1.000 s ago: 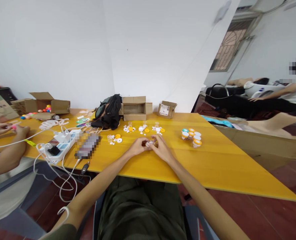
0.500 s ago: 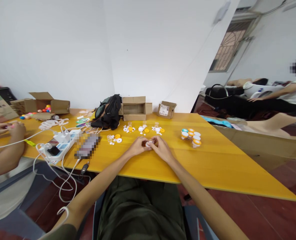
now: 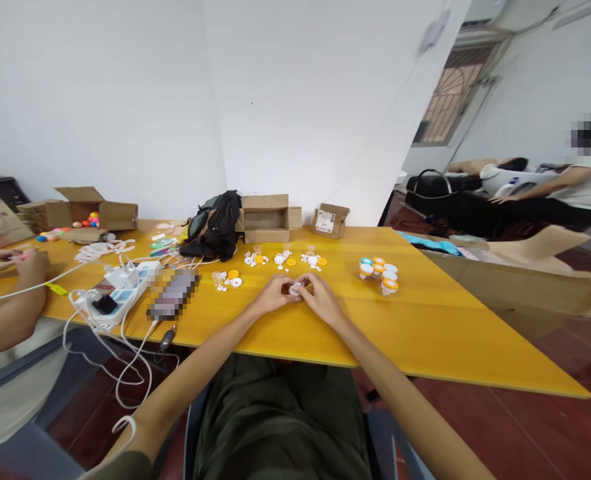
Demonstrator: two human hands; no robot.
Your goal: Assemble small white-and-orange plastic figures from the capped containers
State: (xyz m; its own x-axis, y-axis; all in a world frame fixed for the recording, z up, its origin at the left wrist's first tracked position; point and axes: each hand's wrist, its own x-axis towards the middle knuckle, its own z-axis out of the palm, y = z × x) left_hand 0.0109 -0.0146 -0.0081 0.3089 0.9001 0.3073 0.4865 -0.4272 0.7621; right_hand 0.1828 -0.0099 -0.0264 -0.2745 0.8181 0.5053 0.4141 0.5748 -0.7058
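Over the near middle of the table, my left hand (image 3: 272,293) and my right hand (image 3: 320,297) are both closed around a small clear plastic cup with a white round part (image 3: 296,287). Fingers hide most of it, and my right thumb lies over its top. Beyond my hands sit small piles of parts: white discs (image 3: 280,260), yellow rings (image 3: 321,262) and clear cups (image 3: 217,277). To the right stand several lidded clear cups (image 3: 389,287) with orange, white and teal tops, close together.
A power strip (image 3: 142,272) with white cables and a phone (image 3: 175,293) lie left. Behind stand a black backpack (image 3: 215,223), an open cardboard box (image 3: 266,235) and a smaller box (image 3: 329,221). Another person's hands (image 3: 30,263) work at far left; another person sits far right.
The view has shifted slightly. My hands stay together around the cup in nearly the same place, with little visible finger movement.
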